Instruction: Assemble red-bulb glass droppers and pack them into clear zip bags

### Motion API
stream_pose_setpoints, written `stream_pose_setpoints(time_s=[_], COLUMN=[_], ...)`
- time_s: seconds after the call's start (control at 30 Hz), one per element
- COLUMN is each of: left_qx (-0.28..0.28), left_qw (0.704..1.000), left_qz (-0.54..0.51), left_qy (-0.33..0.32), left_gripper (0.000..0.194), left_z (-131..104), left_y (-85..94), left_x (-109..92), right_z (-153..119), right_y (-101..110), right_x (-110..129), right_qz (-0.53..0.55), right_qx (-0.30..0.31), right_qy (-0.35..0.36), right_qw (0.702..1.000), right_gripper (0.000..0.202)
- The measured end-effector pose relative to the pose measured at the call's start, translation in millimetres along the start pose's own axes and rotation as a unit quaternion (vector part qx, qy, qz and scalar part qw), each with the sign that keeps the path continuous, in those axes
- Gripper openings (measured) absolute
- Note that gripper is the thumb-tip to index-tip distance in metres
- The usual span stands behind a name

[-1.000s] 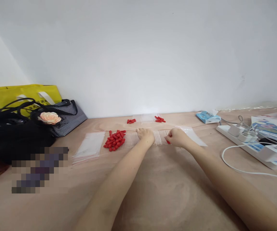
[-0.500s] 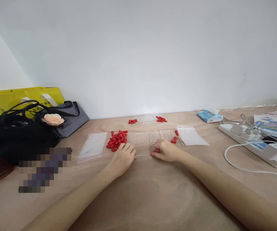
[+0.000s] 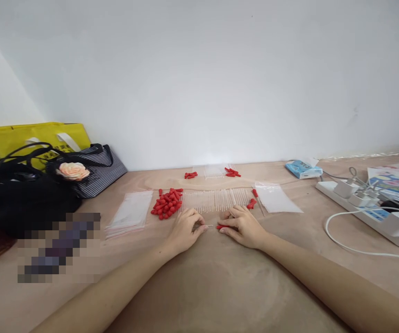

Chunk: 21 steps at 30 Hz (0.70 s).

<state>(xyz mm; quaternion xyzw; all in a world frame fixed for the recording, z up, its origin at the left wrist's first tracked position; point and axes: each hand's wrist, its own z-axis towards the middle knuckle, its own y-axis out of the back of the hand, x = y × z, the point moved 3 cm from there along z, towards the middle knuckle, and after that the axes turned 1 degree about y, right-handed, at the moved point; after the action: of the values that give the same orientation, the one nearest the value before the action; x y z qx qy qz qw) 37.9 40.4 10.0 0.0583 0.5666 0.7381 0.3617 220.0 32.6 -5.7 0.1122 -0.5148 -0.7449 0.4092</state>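
Observation:
My left hand (image 3: 187, 229) is closed on a thin glass dropper tube (image 3: 209, 225), whose end sticks out to the right past the fingertips. Opposite it, my right hand (image 3: 243, 225) pinches a red rubber bulb (image 3: 219, 227), with a small gap between bulb and tube. Behind the hands lies a row of clear glass tubes (image 3: 225, 199). A heap of red rubber bulbs (image 3: 167, 202) sits at the row's left end, and a few loose bulbs (image 3: 251, 203) lie at its right. Beside these rests a dropper with a red bulb on it (image 3: 255, 193).
Clear zip bags lie left (image 3: 130, 210) and right (image 3: 277, 198). More tubes (image 3: 214, 171) and bulbs (image 3: 233, 172) are near the wall. A tissue pack (image 3: 302, 169) and a power strip (image 3: 362, 206) with cables stand right; a striped bag (image 3: 98, 173) stands left.
My right hand now shows a red bulb between its fingers. My left thumb and fingers have shifted right along the glass tube, covering more of it. The view has moved slightly.

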Motion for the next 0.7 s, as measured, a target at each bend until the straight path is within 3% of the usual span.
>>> stream_pose_setpoints(time_s=[0.2, 0.43, 0.7], left_qx=[-0.061, -0.170, -0.198], left_qw=[0.997, 0.967, 0.952], left_qz=[0.020, 0.076, 0.110], left_qy=[-0.036, -0.176, -0.207], left_gripper=[0.013, 0.012, 0.016], left_z=[-8, -12, -11], left_y=[-2.1, -0.9, -1.6], left_x=[0, -6, -7], right_z=[2, 2, 2], right_y=[0, 2, -2], right_x=[3, 10, 10], right_qz=[0.029, 0.050, 0.048], right_qx=[-0.032, -0.047, -0.047], right_qy=[-0.029, -0.055, -0.045], right_qw=[0.999, 0.996, 0.997], right_gripper=[0.018, 0.008, 0.015])
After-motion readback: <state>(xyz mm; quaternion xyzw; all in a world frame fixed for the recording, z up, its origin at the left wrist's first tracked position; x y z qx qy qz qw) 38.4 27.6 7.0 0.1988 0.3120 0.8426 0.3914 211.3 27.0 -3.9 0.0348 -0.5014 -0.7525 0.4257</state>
